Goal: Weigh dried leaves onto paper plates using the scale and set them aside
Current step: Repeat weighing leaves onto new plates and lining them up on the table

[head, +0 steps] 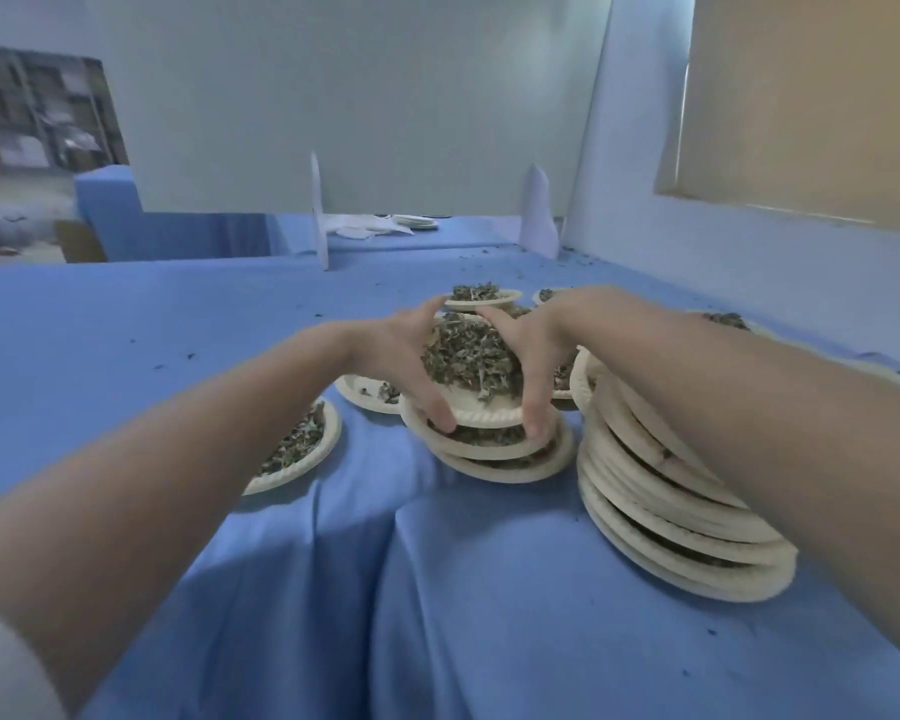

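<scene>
Both hands, left hand and right hand, gripped the leaf-filled plate by opposite rims, fingers curled, keeping it level atop 2 stacked plates, seemingly setting it aside

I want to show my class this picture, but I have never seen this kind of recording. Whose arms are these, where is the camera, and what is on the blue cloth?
There is no machine here. A person wears a camera on the head, so you look down along their own bare arms. The left hand and right hand grip the rim of a paper plate heaped with dried leaves, on or just above a short pile of filled plates. A taller leaning stack of plates stands to the right. More filled plates lie around, one at the left. Everything rests on a blue cloth with leaf crumbs. I see no scale.
</scene>
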